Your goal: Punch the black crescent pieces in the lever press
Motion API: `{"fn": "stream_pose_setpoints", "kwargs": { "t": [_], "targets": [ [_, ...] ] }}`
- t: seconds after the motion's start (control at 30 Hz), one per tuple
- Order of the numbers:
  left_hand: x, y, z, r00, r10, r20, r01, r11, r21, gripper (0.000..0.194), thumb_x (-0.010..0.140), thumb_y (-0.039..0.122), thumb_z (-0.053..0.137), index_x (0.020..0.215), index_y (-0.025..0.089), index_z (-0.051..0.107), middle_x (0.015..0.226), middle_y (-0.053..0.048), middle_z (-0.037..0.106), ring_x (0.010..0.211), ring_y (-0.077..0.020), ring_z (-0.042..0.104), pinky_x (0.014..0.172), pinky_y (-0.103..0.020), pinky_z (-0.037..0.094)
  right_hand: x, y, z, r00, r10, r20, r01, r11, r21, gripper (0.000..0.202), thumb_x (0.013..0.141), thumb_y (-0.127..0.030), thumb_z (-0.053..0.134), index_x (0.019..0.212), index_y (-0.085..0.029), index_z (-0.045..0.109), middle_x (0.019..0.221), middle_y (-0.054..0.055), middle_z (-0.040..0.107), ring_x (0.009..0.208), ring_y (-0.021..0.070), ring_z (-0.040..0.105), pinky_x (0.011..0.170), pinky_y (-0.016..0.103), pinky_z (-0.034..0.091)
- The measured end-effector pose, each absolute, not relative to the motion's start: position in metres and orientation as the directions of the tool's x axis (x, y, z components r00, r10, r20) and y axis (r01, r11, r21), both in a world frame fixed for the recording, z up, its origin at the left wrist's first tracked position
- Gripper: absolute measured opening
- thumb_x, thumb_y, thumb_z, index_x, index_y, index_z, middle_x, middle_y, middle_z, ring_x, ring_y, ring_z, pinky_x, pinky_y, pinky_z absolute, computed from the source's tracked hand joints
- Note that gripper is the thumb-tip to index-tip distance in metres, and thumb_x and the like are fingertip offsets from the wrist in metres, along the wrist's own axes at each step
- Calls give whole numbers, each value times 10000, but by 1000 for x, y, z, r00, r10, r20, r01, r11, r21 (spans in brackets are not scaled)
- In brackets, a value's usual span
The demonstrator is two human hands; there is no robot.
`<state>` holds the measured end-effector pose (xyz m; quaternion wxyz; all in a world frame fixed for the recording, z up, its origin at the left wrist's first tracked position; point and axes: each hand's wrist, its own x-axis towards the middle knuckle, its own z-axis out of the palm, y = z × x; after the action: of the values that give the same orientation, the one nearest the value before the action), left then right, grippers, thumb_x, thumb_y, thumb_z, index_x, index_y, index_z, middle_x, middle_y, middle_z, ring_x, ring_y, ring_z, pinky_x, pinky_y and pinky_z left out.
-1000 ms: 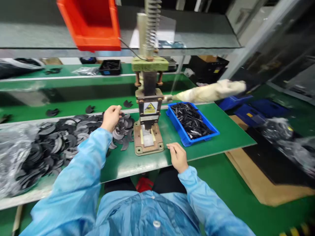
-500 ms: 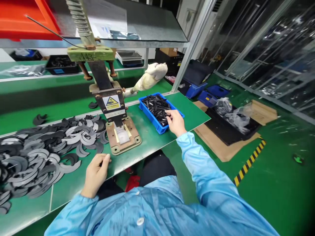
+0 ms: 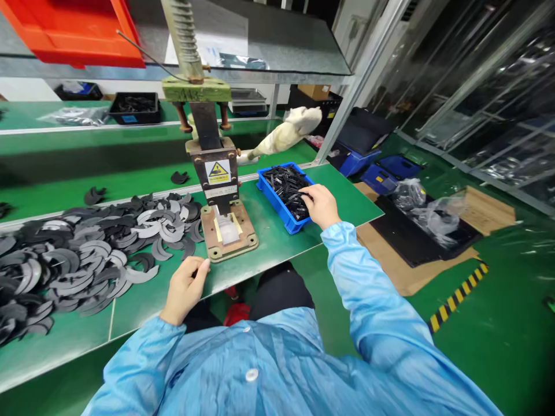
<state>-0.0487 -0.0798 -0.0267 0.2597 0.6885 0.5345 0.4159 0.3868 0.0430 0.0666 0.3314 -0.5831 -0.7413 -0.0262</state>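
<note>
My right hand (image 3: pixel 319 205) is over the near right side of a blue tray (image 3: pixel 276 207). Its fingertips are pinched around a thin black strip, one of the many black strips (image 3: pixel 284 184) heaped in the tray. My left hand (image 3: pixel 185 289) lies at the table's front edge with its fingers curled in; whether anything is inside them is hidden. Just beyond it stands a hand press (image 3: pixel 217 173) with a warning label. On its base plate (image 3: pixel 249 234) sits a pale, clear block (image 3: pixel 228 233) under the ram. Left of the press spreads a pile of grey and black curved pieces (image 3: pixel 93 254).
The press's cloth-wrapped lever (image 3: pixel 286 136) sticks out above and behind the blue tray. Behind the table, a shelf holds a black bin (image 3: pixel 134 108) and a scale (image 3: pixel 248 101). A red bin (image 3: pixel 82 34) is higher up. Cardboard (image 3: pixel 390 260) lies on the floor to the right.
The view has shifted a little, so the whole scene sits further right. My right hand remains at the blue tray, and a strip now shows at its fingertips. My left hand stays curled.
</note>
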Motion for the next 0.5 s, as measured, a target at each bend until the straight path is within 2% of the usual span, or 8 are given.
{"fn": "stream_pose_setpoints", "kwargs": {
  "t": [0.1,0.17,0.2,0.3,0.37,0.5],
  "targets": [
    [-41,-86,-15,102,907,409,478,-405,779,257,1073,353,622,865,215,682,951,-55,714,902,-192,673,838,-336,536,346,3,62,-215,806,552,802,468,-371,310,1034,-379,607,1276,-239,740,1120,98,790,1048,243,721,1017,486,626],
    [-33,-92,-2,140,864,483,439,-492,752,107,1051,307,672,1009,218,714,998,-57,711,907,-188,666,822,-335,545,310,-26,53,-308,774,553,721,569,-395,409,1012,-385,664,1405,-270,665,1086,66,804,993,218,752,966,446,655],
    [-28,-95,4,155,843,514,420,-527,739,108,1033,296,705,1111,224,723,1014,-58,707,898,-187,661,809,-337,552,293,-39,49,-357,748,560,668,623,-406,476,1007,-367,677,1470,-278,610,1080,59,808,978,212,762,947,433,665],
    [-14,-101,20,240,789,565,365,-613,701,366,991,266,774,1347,249,695,1030,-56,714,890,-189,668,810,-350,576,250,-66,41,-478,649,592,519,753,-406,636,1014,-291,663,1610,-279,441,1088,61,813,968,209,776,907,412,682],
    [-9,-103,24,288,763,579,334,-646,686,382,989,233,776,1362,258,700,1055,-61,734,905,-186,687,819,-349,587,234,-73,38,-525,599,604,473,796,-378,682,1019,-269,649,1646,-275,380,1088,67,810,961,213,774,874,403,686],
    [-9,-107,22,287,760,582,325,-649,687,257,1005,188,747,1254,255,742,1045,-63,767,944,-192,721,835,-347,599,223,-74,31,-556,560,614,440,825,-355,713,1020,-258,641,1668,-278,346,1095,71,804,956,220,768,849,410,690]
  ]
}}
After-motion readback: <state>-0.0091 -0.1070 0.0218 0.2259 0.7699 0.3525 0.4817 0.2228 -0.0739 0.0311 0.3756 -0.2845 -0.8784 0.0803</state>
